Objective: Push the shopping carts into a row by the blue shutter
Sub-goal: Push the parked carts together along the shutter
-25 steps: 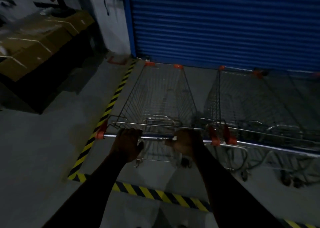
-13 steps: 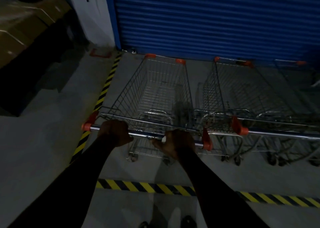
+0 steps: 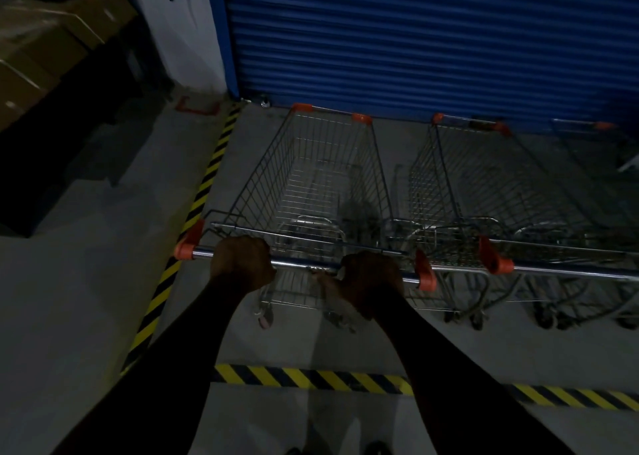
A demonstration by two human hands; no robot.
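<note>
A wire shopping cart (image 3: 321, 178) with orange corner caps stands in front of me, its nose close to the blue shutter (image 3: 415, 46). My left hand (image 3: 242, 261) and my right hand (image 3: 371, 276) both grip its chrome handle bar (image 3: 304, 264). A second cart (image 3: 484, 185) stands parallel just to the right, its handle (image 3: 570, 271) level with mine. The front of a third cart (image 3: 584, 126) shows at the far right, dim and partly cut off.
Yellow-black floor tape runs along the left of the bay (image 3: 204, 192) and across the floor near my feet (image 3: 311, 378). Cardboard boxes (image 3: 41, 46) sit on a dark platform at the left. A white wall (image 3: 179, 29) meets the shutter's blue frame.
The cart has rolled forward toward the shutter, its handle drawing about level with the neighbouring cart's. Both hands have kept their grip on the handle.
</note>
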